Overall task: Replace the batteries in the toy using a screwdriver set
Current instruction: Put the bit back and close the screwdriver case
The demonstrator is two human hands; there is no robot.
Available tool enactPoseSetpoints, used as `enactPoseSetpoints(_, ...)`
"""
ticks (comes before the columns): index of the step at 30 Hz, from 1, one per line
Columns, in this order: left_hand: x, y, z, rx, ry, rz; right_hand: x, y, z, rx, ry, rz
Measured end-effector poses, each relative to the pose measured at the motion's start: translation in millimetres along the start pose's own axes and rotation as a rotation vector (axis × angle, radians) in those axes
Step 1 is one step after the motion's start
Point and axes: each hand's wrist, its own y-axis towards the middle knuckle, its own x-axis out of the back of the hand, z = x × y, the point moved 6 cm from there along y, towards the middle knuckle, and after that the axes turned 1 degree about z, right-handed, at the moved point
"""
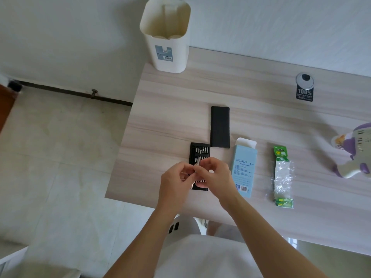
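**Both hands pinch silver driver over bit tray**

Left hand (176, 182): fingers curled in, fingertips pinching the lower end of a slim silver driver (197, 163). Right hand (215, 177): also curled, thumb and forefinger nipping the same driver from the other side. The hands meet fingertip to fingertip, and neither is spread. The driver's tip pokes out toward 12 o'clock, slightly tilted. Tip shape too small to tell.

Under the hands: bit tray (199, 152). It is black, matte and rectangular, with rows of small metal bits in slots. Its near half is hidden by the hands. At 12 o'clock from the tray's right corner, just beside it: black sleeve (220, 127), long, flat, matte, with rounded edges.

At 3 o'clock of the right hand, just beside it: blue box (244, 167), a pale blue card carton with its top flap open, printed text and a barcode. Further along 3 o'clock: battery pack (282, 177), green card with crinkled clear plastic, lying flat.

Toy (353, 151): at 2–3 o'clock, well apart from both hands. Cream and purple glossy plastic, rounded, partly cut by the frame edge.

Table (170, 109): pale wood-grain laminate. Bin (166, 37): far at 12 o'clock, on the table's far left corner. Cream plastic, rounded-square mouth, paper label. Grommet (304, 78): round, silver, at 1–2 o'clock, with a black "100%" tag.
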Motion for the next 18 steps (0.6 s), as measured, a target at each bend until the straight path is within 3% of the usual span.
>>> enactPoseSetpoints(6,-1,9,3,0.051,-0.005,-0.045,1,5,-3,-0.021,-0.013,-0.028)
enactPoseSetpoints(13,-1,24,4,0.073,0.091,-0.194,39,25,-1,0.019,-0.283,-0.279)
enactPoseSetpoints(18,-9,29,3,0.097,0.124,-0.249,38,39,-1,0.071,-0.379,-0.222)
